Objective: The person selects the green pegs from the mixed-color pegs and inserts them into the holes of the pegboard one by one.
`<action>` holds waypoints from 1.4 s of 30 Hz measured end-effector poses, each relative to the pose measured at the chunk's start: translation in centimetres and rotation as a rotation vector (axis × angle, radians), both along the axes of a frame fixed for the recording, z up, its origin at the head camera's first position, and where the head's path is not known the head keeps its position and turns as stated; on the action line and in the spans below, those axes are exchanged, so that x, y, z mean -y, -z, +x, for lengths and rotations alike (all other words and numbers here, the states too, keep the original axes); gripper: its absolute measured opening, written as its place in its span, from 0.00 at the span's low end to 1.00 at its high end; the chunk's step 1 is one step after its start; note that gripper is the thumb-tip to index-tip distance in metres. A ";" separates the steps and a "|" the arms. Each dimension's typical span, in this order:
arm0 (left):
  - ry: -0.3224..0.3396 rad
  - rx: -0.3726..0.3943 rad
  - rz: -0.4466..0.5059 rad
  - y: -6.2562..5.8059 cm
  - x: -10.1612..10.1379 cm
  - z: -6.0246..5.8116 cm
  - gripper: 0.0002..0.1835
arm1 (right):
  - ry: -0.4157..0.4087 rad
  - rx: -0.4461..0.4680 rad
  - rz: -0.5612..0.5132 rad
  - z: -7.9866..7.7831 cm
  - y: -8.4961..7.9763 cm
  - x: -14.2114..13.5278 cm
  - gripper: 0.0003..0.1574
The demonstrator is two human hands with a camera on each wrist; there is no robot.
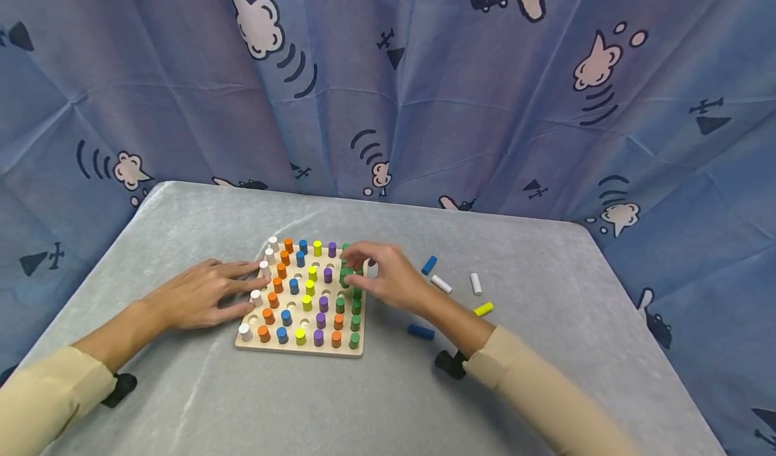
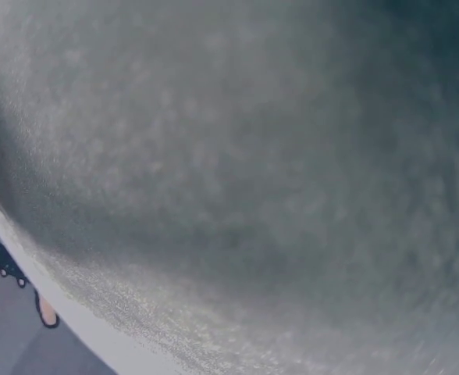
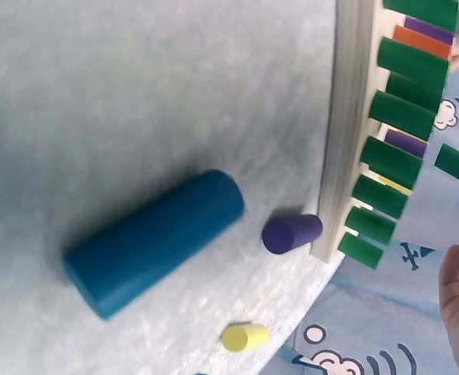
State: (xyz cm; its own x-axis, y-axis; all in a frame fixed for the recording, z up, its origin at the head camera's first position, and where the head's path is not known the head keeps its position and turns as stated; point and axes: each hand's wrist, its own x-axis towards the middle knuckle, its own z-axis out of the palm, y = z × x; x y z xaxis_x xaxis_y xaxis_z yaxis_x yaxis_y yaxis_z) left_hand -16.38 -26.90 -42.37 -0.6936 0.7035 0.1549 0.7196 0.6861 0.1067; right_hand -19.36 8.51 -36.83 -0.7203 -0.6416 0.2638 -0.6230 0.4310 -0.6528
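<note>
A wooden pegboard [image 1: 298, 351] lies on the cloth, with columns of white, orange, blue, yellow, purple and green pegs standing in it; some holes are bare. My left hand [image 1: 203, 293] lies at the board's left edge, fingers extended and fingertips by the white pegs [image 1: 256, 298]. Above the right side of the board, my right hand [image 1: 391, 275] pinches a green peg [image 3: 457, 166] between thumb and fingers. That peg is raised over the row of green pegs [image 3: 392, 162] in the right wrist view. Only blurred grey cloth [image 2: 214, 156] fills most of the left wrist view.
Right of the board lie loose pegs: blue [image 1: 421, 332], another blue [image 1: 429, 265], white [image 1: 441, 284], another white [image 1: 475, 284] and yellow [image 1: 483, 309]. The right wrist view also shows a loose purple peg [image 3: 292, 233] beside the board. A patterned curtain [image 1: 424, 106] hangs behind the table.
</note>
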 end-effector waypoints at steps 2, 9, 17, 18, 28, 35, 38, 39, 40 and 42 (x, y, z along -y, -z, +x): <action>-0.001 0.000 -0.002 0.0 0.0 0.0 0.27 | -0.005 0.014 0.014 0.0 0.3 0.3 0.20; -0.002 0.001 0.002 0.0 0.0 -0.1 0.27 | -0.004 0.025 0.120 0.0 0.9 1.0 0.21; 0.001 0.005 0.004 0.2 0.1 -0.2 0.27 | 0.006 0.023 0.192 -0.2 1.3 1.4 0.20; 0.001 0.005 0.003 0.2 0.1 -0.2 0.27 | 0.005 0.026 0.194 -0.3 1.3 1.4 0.20; -0.003 0.009 -0.001 0.2 0.1 -0.2 0.27 | 0.007 0.016 0.214 -0.3 1.6 1.4 0.20; 0.003 0.004 0.006 0.1 0.0 -0.2 0.27 | 0.013 0.018 0.216 -0.3 1.8 1.3 0.19; 0.002 0.005 0.007 0.1 0.0 -0.1 0.27 | 0.022 0.014 0.229 -0.2 1.8 1.3 0.19; 0.002 0.005 0.008 0.1 0.0 -0.1 0.27 | 0.022 0.014 0.235 -0.2 1.7 1.3 0.19; 0.003 0.004 0.009 0.1 0.0 -0.1 0.27 | 0.021 0.013 0.240 -0.2 1.8 1.3 0.19; 0.005 0.001 0.012 0.1 0.0 -0.1 0.26 | 0.014 0.018 0.241 -0.3 1.8 1.3 0.19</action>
